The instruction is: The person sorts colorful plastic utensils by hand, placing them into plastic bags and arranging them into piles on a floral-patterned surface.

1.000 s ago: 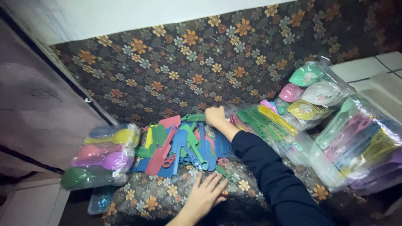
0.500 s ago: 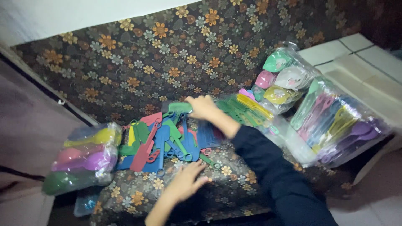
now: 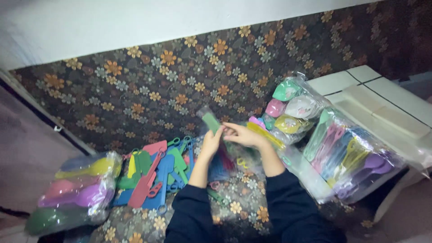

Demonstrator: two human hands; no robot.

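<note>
Both hands have risen off the floral cloth and met above the loose pile of plastic utensils. Left hand and right hand together pinch a green spatula, lifted upright, seemingly for inspection. Bagged utensils lie alongside.

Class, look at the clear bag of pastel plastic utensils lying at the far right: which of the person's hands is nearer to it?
Right. The right hand is on the side of the bag of pastel utensils, though apart from it; the left hand lies farther away, beyond the right.
</note>
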